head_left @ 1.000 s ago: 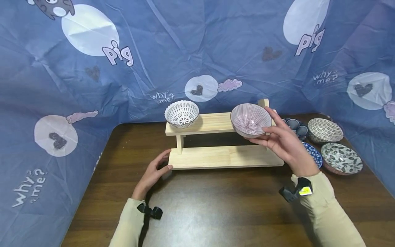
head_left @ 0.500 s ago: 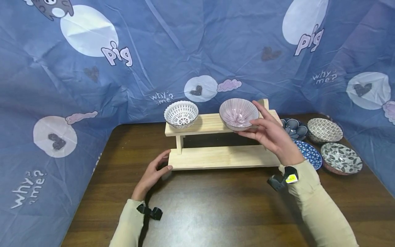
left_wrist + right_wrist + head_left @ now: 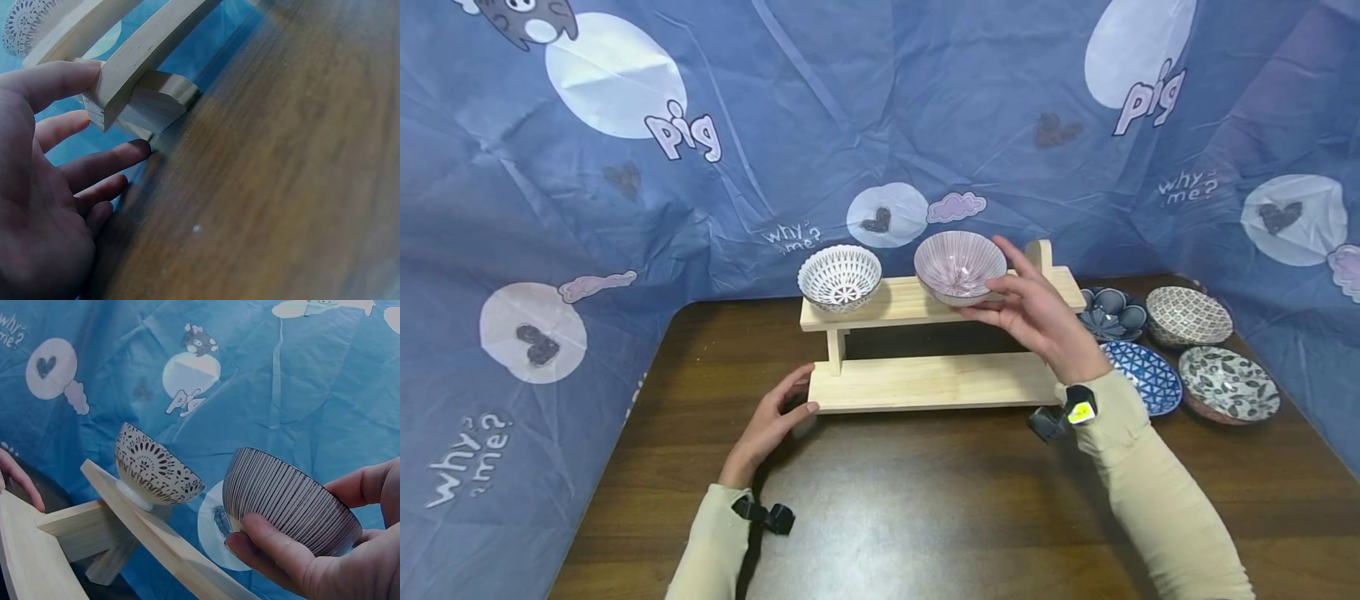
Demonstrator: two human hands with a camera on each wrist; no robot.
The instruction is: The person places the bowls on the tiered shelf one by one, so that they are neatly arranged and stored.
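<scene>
My right hand grips a bowl with thin radiating stripes and a pinkish inside, thumb at its rim and fingers under its side. The bowl is over the upper board of a two-tier wooden stand; in the right wrist view the striped bowl stands off from the board. On that board's left end rests a white bowl with a dark pattern and scalloped rim. At the stand's lower left end is my left hand, its loosely extended fingers touching the board end.
Right of the stand are a dark blue petal-shaped dish, a blue patterned plate, a lattice-patterned bowl and a leaf-patterned bowl. A printed blue cloth hangs behind the brown table.
My right hand has carried the striped bowl leftward and slightly back along the upper board, nearer the white bowl. My left hand has stayed at the stand's end.
</scene>
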